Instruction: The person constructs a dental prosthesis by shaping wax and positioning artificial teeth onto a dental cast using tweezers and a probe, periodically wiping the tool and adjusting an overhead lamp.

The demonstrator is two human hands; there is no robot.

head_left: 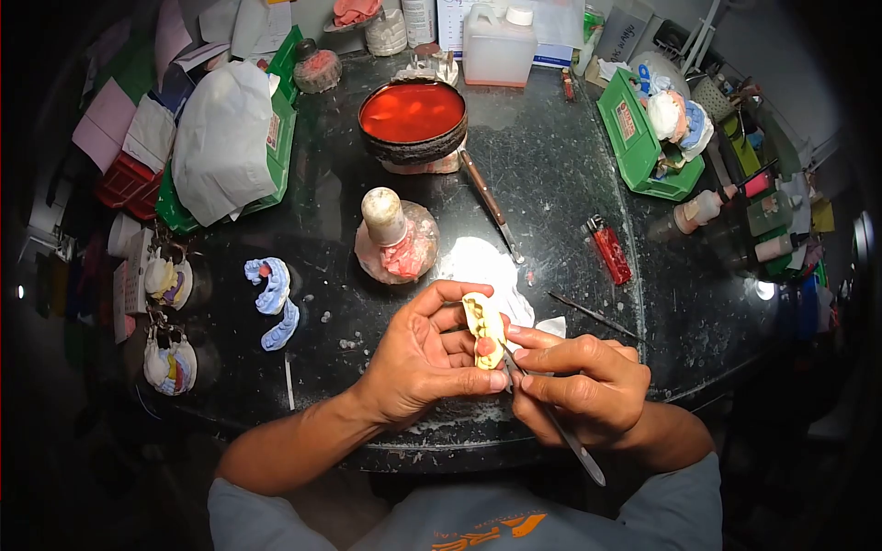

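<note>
My left hand (413, 347) is closed around a pale yellow dental cast (480, 317), holding it on its side above the front of the dark table. A pink patch of what looks like wax (485, 346) sits near the cast's lower end. In my right hand (588, 381) is a slim metal carving tool (581, 452), pinched between thumb and fingers. Its tip meets the cast's right edge, but the exact contact is hidden by the fingers. White paper or cloth (478, 266) lies under bright light just beyond the hands.
A pan of red liquid (413, 151) stands at the back, near a wooden-handled knife (491, 207). Closer is a wax-stained burner (397, 243). Blue dental casts (268, 289) lie left; a red lighter (609, 253) and thin tool (597, 314) lie right. Green bins (634, 138) flank the table.
</note>
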